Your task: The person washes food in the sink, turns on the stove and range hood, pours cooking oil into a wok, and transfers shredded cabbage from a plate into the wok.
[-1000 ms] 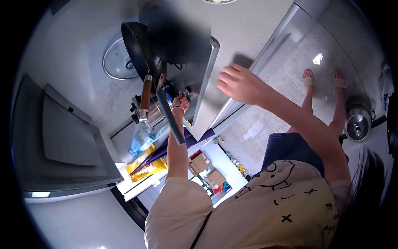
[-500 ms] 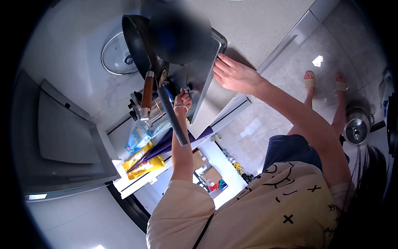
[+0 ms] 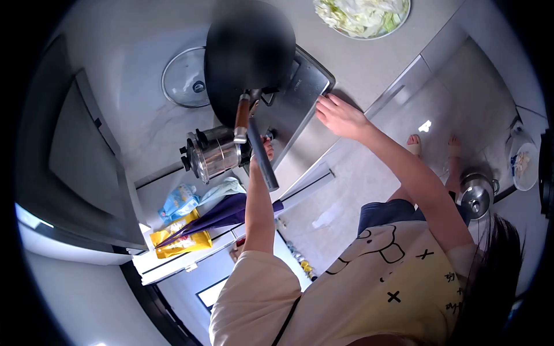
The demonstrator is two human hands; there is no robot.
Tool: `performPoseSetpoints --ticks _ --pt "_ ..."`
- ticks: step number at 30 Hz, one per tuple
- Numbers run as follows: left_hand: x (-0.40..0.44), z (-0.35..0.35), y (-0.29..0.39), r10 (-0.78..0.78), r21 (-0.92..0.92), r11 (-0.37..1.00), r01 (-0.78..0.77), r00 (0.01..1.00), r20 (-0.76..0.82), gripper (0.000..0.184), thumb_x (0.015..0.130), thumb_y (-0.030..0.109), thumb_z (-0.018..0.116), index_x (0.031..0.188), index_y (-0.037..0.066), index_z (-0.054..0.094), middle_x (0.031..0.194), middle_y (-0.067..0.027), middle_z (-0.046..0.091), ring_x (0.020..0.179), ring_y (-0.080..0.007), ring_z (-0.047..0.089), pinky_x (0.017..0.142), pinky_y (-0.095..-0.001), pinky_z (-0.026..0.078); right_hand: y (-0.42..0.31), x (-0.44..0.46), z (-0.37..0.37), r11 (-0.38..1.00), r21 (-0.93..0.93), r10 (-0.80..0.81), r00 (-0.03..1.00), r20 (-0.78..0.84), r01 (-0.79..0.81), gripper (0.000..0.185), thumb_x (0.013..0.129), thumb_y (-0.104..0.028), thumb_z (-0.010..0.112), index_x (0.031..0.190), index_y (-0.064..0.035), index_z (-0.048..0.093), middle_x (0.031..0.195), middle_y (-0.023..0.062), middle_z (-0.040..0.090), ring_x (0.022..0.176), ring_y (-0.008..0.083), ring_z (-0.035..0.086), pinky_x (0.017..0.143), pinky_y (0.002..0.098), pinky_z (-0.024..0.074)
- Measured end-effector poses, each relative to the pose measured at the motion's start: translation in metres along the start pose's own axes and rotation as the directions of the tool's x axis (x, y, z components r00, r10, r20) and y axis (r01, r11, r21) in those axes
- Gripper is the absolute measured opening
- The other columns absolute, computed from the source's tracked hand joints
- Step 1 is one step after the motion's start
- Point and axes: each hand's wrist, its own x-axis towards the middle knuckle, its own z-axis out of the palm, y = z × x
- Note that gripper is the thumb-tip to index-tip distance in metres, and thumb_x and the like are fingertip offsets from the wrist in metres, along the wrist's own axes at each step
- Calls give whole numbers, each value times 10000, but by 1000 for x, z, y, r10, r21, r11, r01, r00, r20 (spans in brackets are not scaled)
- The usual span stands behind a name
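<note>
Bringing the loosely open right hand [image 3: 343, 119] to the stove [image 3: 303, 81] places both there; half-hidden left hand [image 3: 268, 150]: grip unclear.

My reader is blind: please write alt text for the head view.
A person's left hand, partly hidden, is at the front of a stove; the right hand is near its corner. Beside a dark pan lies a glass lid.

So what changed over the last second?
The right hand moved from over the counter to the rim of the stove, fingertips now near its corner. The view shifted too, showing more of the chopped greens; can't tell if the pan itself moved. Unchanged: left hand by the stove knob, glass lid beside the pan.
</note>
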Motion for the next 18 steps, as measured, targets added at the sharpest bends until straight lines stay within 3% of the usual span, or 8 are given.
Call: performPoseSetpoints --ticks 2,5,6,7,10,12,15,18 --pt "-1 -4 -3 -3 34 999 0 997 79 312 885 313 448 804 28 543 492 27 373 380 -81 306 375 -211 239 0 -1 -5 1000 17 2 1000 16 -2 184 760 -207 484 866 -91 581 975 21 538 1040 178 436 906 305 324" --pt "30 -48 14 -66 -2 998 69 963 261 279 870 287 482 837 17 545 527 31 378 423 -78 340 412 -212 277 -2 -1 -8 997 76 11 995 95 -18 389 779 -212 464 1137 -63 489 1086 72 513 1090 212 419 931 332 311" --pt "17 -25 -3 168 142 975 -170 985 24 324 865 346 478 817 36 558 546 18 434 425 -85 385 405 -222 315 -2 3 -11 997 81 -1 995 104 -7 434 781 -216 463 1187 -61 464 1107 82 507 1100 218 414 937 338 307" --pt "2 1 -22 384 379 880 -285 898 -216 369 860 405 474 797 54 572 565 5 491 428 -92 430 398 -233 353 -4 7 -19 999 51 6 990 144 -14 467 786 -221 457 1226 -66 432 1142 90 491 1119 224 404 950 348 296" --pt "-6 13 -47 642 194 761 -619 761 -90 433 841 463 513 684 65 577 559 -22 548 376 -92 447 330 -196 324 -7 6 -16 998 -66 -13 990 139 22 542 793 -249 447 1298 -75 357 1295 102 395 1215 238 339 1007 390 242" --pt "-40 36 -47 737 490 645 -586 648 -195 390 863 387 517 686 43 570 540 -29 532 389 -79 457 328 -204 317 -4 13 -21 1000 13 -27 974 223 25 613 747 -296 504 1298 -70 358 1343 156 326 1281 271 245 1053 421 171" --pt "-128 76 -54 983 522 181 -833 133 -128 296 871 269 529 713 22 569 514 -25 506 427 -81 455 394 -230 344 -8 21 -30 996 84 -29 973 227 10 586 732 -256 517 1270 -64 384 1349 182 299 1282 297 225 1049 442 169" --pt "-230 103 -30 872 594 -329 -734 -477 -107 146 833 129 559 750 9 547 671 -70 523 588 -144 483 525 -257 378 -12 24 -30 996 92 -39 979 199 21 573 722 -205 518 1260 -58 386 1350 199 284 1281 309 220 1044 453 176"
